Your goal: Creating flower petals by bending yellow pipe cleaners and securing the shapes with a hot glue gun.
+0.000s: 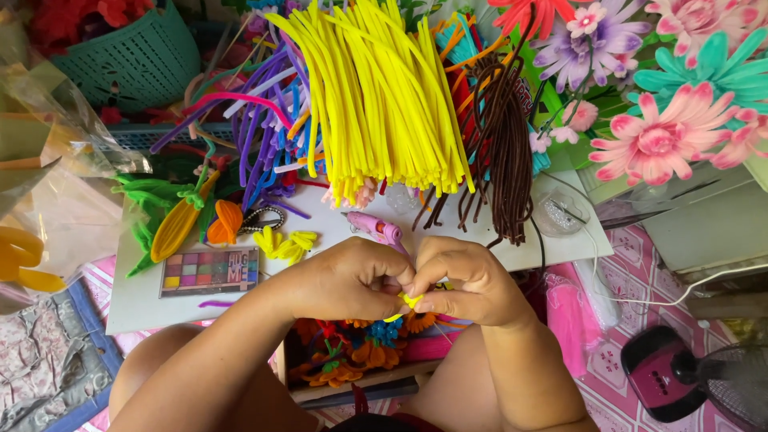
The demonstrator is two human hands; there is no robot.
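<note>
I've got both hands together, left hand (352, 282) and right hand (468, 282) pinching a small yellow pipe cleaner piece (410, 302) below the pink glue gun (378, 230).

Small bent yellow pipe cleaner (410, 301), pinched between fingertips.

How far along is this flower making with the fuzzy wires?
Done: small yellow shapes on the white board, and orange flowers in the box below. In hand: the left hand and right hand pinch a yellow piece. Left, probably: a big bundle of yellow stems lies unbent.
</note>
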